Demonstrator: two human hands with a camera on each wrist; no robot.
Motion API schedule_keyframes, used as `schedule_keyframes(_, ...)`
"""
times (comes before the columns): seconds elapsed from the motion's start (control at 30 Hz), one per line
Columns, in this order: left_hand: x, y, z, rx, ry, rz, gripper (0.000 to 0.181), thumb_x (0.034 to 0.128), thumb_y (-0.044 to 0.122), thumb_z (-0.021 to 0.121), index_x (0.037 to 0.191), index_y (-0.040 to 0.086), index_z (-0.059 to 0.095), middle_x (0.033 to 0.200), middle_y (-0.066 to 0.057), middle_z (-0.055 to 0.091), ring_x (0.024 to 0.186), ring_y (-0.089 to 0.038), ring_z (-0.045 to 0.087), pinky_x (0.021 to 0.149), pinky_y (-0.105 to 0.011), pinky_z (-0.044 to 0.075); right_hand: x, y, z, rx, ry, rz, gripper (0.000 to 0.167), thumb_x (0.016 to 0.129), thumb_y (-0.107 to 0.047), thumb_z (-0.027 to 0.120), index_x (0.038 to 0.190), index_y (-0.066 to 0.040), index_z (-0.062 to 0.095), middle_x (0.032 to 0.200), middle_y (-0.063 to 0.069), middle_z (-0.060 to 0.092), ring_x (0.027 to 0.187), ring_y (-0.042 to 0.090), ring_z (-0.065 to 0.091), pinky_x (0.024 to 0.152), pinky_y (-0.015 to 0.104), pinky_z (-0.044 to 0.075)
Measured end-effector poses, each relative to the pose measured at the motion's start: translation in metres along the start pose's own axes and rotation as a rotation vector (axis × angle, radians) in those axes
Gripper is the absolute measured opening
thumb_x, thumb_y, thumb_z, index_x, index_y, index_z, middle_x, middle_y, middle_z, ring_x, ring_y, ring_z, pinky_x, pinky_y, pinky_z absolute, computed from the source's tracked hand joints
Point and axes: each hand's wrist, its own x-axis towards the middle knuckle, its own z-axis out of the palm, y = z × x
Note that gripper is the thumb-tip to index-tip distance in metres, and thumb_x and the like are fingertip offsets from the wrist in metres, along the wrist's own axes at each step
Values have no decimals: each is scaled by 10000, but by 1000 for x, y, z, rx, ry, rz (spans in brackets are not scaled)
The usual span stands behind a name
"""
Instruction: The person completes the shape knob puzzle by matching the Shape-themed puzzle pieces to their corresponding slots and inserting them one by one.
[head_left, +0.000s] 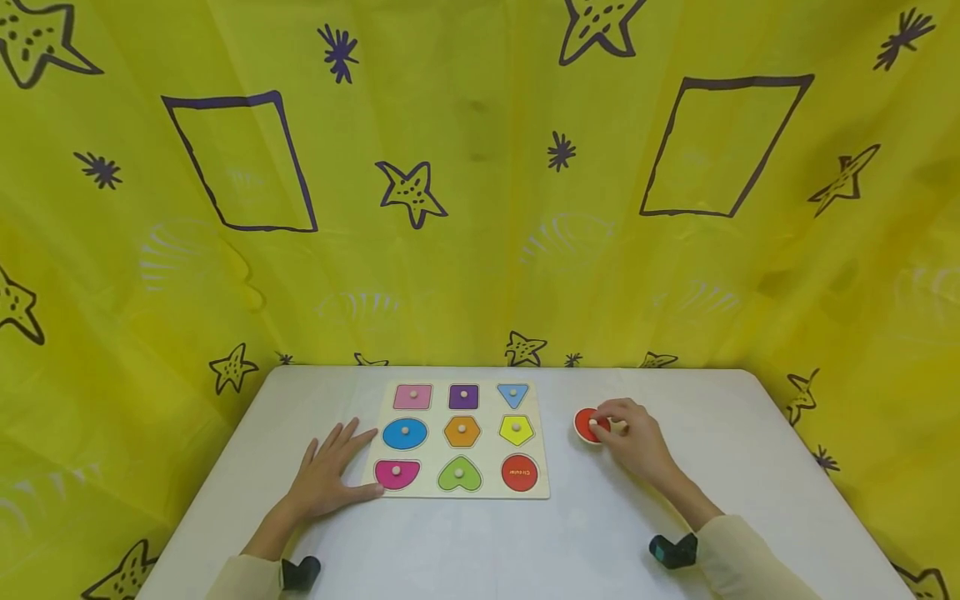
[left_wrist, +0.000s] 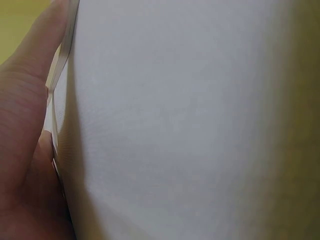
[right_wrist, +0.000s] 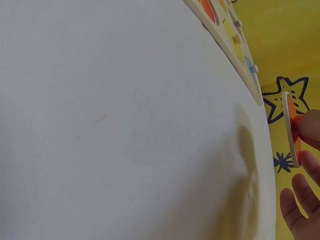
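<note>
A wooden shape puzzle board point(head_left: 483, 487) lies on the white table, with several coloured knobbed pieces in it. Its front right slot point(head_left: 520, 472) shows a printed red circle with lettering and no knob. My left hand point(head_left: 327, 475) rests at the board's left edge, fingers spread, the thumb touching the front left corner near the pink half-circle piece point(head_left: 406, 477). To the right of the board, my right hand point(head_left: 637, 442) pinches a red circle puzzle piece point(head_left: 583, 423) by its knob. In the right wrist view this red piece point(right_wrist: 291, 131) hangs above the table, its shadow falling below.
Around the white table point(head_left: 465, 550) hangs a yellow curtain point(head_left: 480, 275) printed with stars and frames. A dark wrist device point(head_left: 300, 573) sits by the left sleeve, and another point(head_left: 672, 552) by the right sleeve.
</note>
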Motion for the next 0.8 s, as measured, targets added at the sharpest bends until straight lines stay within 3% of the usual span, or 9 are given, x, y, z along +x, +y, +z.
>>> schedule_keyframes(0.8,0,0,0,3,1,-2,967,753,656,786,1545,193,480,1648,-217,301,1520,-492,174,1158,-764,30,-6,-30,22,64,-31,-46,92,883,-106,814,962,-146,788,1134,62,683,1078,282,590,809,362,547)
